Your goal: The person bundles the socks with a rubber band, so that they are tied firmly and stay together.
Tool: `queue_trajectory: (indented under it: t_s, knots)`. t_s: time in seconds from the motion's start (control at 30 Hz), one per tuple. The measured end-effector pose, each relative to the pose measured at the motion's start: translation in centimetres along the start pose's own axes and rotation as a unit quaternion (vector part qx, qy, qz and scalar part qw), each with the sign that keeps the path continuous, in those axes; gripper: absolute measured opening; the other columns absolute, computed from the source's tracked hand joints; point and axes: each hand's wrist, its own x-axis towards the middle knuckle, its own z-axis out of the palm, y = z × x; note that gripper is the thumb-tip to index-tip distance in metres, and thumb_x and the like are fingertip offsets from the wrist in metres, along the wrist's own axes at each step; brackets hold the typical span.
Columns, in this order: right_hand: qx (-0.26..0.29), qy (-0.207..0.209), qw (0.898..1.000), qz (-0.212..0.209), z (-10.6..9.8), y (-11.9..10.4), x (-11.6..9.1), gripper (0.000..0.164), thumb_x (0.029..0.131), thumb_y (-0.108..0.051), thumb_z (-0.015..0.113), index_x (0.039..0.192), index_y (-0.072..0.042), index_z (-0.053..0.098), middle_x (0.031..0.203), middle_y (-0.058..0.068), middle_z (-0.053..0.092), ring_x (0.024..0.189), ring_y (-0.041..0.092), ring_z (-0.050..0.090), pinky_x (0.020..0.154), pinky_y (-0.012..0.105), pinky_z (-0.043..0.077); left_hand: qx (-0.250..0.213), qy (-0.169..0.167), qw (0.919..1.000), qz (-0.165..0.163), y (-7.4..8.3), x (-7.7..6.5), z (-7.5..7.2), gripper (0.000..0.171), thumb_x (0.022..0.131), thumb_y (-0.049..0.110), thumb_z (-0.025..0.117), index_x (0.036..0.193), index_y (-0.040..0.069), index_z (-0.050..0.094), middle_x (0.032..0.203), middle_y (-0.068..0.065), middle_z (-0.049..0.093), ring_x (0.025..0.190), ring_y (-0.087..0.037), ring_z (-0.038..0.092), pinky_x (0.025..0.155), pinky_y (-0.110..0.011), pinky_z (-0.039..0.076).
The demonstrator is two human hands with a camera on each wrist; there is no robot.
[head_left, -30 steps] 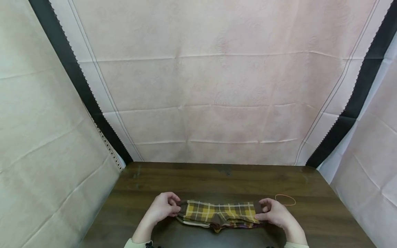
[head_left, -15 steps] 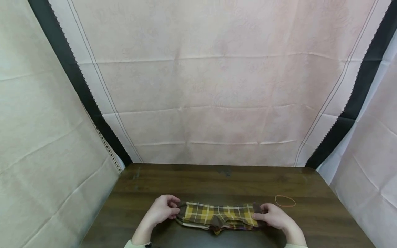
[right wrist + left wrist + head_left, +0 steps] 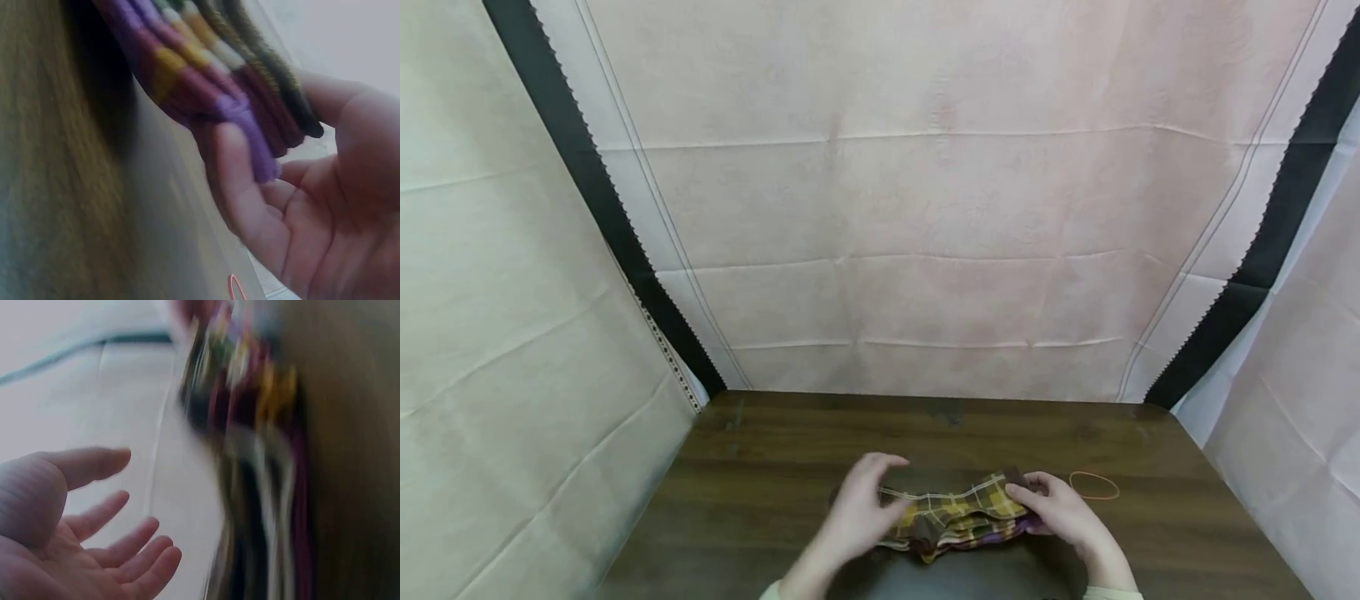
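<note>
A stack of folded plaid socks (image 3: 958, 506) lies at the front middle of the table, yellow and brown check on top. Purple, maroon and green layers show at its edges in the right wrist view. My right hand (image 3: 1063, 512) grips its right end, thumb on top and fingers underneath, with that end lifted a little. My left hand (image 3: 861, 510) is over the stack's left end in the head view and partly hides it. In the left wrist view, the left fingers (image 3: 125, 553) are spread, apart from the blurred sock layers (image 3: 256, 462).
An orange rubber band (image 3: 1093, 486) lies on the brown wooden table (image 3: 850, 425) just beyond my right hand. Pale fabric walls (image 3: 925, 250) enclose the table at the back and both sides, with dark strips at the corners.
My left hand has let go of the stack's left end and moved right, its fingers opening. The right end of the stack has risen slightly in my right hand.
</note>
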Motion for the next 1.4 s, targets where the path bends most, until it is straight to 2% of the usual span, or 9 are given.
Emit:
queue_trajectory:
  t_s: [0.07, 0.13, 0.23, 0.43, 0.7, 0.87, 1.03, 1.13, 1.4]
  knots:
    - [0.002, 0.015, 1.0, 0.007, 0.1, -0.2, 0.0, 0.077, 0.105, -0.044, 0.069, 0.148, 0.016, 0.045, 0.133, 0.028, 0.062, 0.106, 0.027, 0.069, 0.079, 0.043, 0.065, -0.016, -0.053, 0.9985, 0.001, 1.5, 0.3, 2.1, 0.047, 0.091, 0.02, 0.087, 0.134, 0.017, 0.068, 0.134, -0.002, 0.064, 0.125, -0.027, 0.06, 0.104, -0.05, 0.052]
    - [0.003, 0.022, 1.0, 0.01, 0.2, -0.5, -0.1, 0.081, 0.105, -0.047, 0.068, 0.149, 0.017, 0.044, 0.134, 0.029, 0.061, 0.106, 0.027, 0.069, 0.079, 0.043, 0.065, -0.022, -0.095, 0.9952, -0.013, 2.8, 0.6, 3.9, 0.046, 0.091, 0.024, 0.087, 0.133, 0.019, 0.069, 0.132, 0.001, 0.064, 0.121, -0.022, 0.06, 0.098, -0.042, 0.054]
    - [0.012, 0.029, 0.999, 0.013, 0.5, -0.8, -0.2, 0.08, 0.105, -0.046, 0.068, 0.148, 0.018, 0.045, 0.126, 0.025, 0.064, 0.098, 0.026, 0.07, 0.079, 0.042, 0.065, -0.002, -0.12, 0.9922, -0.033, 3.9, 1.0, 6.0, 0.047, 0.088, 0.028, 0.091, 0.129, 0.021, 0.07, 0.124, 0.004, 0.064, 0.111, -0.015, 0.059, 0.088, -0.035, 0.054]
    - [0.061, 0.041, 0.997, 0.01, 1.2, -0.9, -0.3, 0.065, 0.107, -0.04, 0.066, 0.143, 0.012, 0.051, 0.113, 0.019, 0.065, 0.088, 0.024, 0.068, 0.073, 0.037, 0.065, 0.098, -0.108, 0.9886, -0.036, 4.6, 1.4, 9.0, 0.057, 0.076, 0.042, 0.098, 0.122, 0.027, 0.068, 0.11, 0.011, 0.061, 0.1, -0.009, 0.057, 0.082, -0.035, 0.052]
    - [0.097, 0.039, 0.994, 0.013, 1.8, -1.2, -0.1, 0.065, 0.109, -0.035, 0.063, 0.149, 0.011, 0.042, 0.112, 0.019, 0.064, 0.084, 0.024, 0.071, 0.074, 0.036, 0.065, 0.166, -0.084, 0.9809, -0.058, 4.9, 2.2, 10.9, 0.065, 0.068, 0.047, 0.101, 0.117, 0.028, 0.062, 0.105, 0.009, 0.058, 0.096, -0.012, 0.054, 0.073, -0.039, 0.047]
    - [0.111, 0.039, 0.993, 0.022, 1.9, -1.2, 0.2, 0.07, 0.11, -0.036, 0.061, 0.153, 0.012, 0.035, 0.114, 0.022, 0.062, 0.084, 0.024, 0.07, 0.074, 0.036, 0.065, 0.235, -0.057, 0.9682, -0.063, 5.1, 2.6, 12.2, 0.07, 0.064, 0.049, 0.102, 0.114, 0.026, 0.059, 0.102, 0.006, 0.058, 0.095, -0.015, 0.055, 0.076, -0.046, 0.049]
    - [0.121, 0.038, 0.991, 0.029, 1.7, -1.1, 0.4, 0.073, 0.111, -0.036, 0.059, 0.156, 0.014, 0.03, 0.114, 0.023, 0.061, 0.085, 0.024, 0.069, 0.072, 0.036, 0.065, 0.284, -0.051, 0.9562, -0.048, 5.3, 2.8, 12.9, 0.059, 0.071, 0.036, 0.098, 0.111, 0.023, 0.057, 0.101, 0.003, 0.057, 0.092, -0.019, 0.055, 0.075, -0.048, 0.049]
    - [0.12, 0.039, 0.991, 0.031, 1.6, -1.1, 0.3, 0.069, 0.111, -0.035, 0.058, 0.154, 0.013, 0.034, 0.111, 0.021, 0.063, 0.084, 0.023, 0.07, 0.072, 0.036, 0.065, 0.277, -0.042, 0.9592, -0.039, 5.1, 2.8, 12.7, 0.049, 0.074, 0.028, 0.094, 0.109, 0.023, 0.061, 0.1, 0.004, 0.06, 0.092, -0.017, 0.057, 0.074, -0.044, 0.049]
    - [0.106, 0.036, 0.993, 0.035, 1.0, -1.4, -0.3, 0.077, 0.11, -0.054, 0.053, 0.15, 0.01, 0.043, 0.104, 0.018, 0.066, 0.078, 0.025, 0.071, 0.07, 0.037, 0.065, 0.155, -0.016, 0.9872, -0.033, 4.0, 2.6, 11.3, 0.029, 0.084, 0.023, 0.09, 0.108, 0.023, 0.073, 0.094, 0.008, 0.067, 0.084, -0.012, 0.065, 0.063, -0.035, 0.05]
